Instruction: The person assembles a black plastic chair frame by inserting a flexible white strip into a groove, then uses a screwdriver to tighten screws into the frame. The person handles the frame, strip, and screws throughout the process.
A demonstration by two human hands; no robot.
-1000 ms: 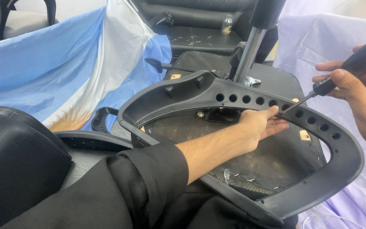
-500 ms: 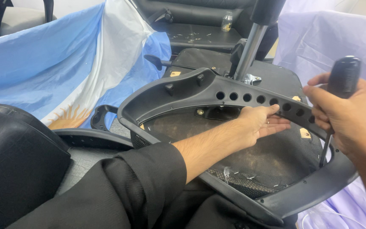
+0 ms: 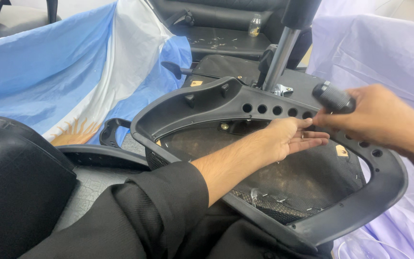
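My right hand (image 3: 379,117) is closed round the screwdriver handle (image 3: 334,97) above the black chair frame (image 3: 360,206), near its far rail of holes. My left hand (image 3: 283,139) lies open and empty just beneath. One slip and the tip jabs my palm.
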